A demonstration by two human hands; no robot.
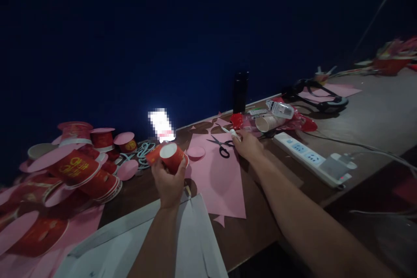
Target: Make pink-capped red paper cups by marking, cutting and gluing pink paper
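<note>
My left hand (168, 184) is wrapped round a red paper cup (176, 160), whose white round end faces up. My right hand (249, 144) grips a small white bottle with a pointed nozzle (232, 132), perhaps glue. Close by that hand, black-handled scissors (224, 151) lie with blades apart on a pink paper sheet (224, 186). Between the two hands is a pink paper disc (196, 153). To the left, several red cups with pink discs on their ends (74, 166) are heaped together.
A white power strip (301, 154) with a plugged-in adapter lies at right. Behind it are stacked paper cups in plastic wrap (269, 122), a black bottle (240, 92) and a black headset (321, 95). A bright pixelated screen (162, 124) and a pale cord (145, 154) are left of centre. White board (192, 234) lies in front.
</note>
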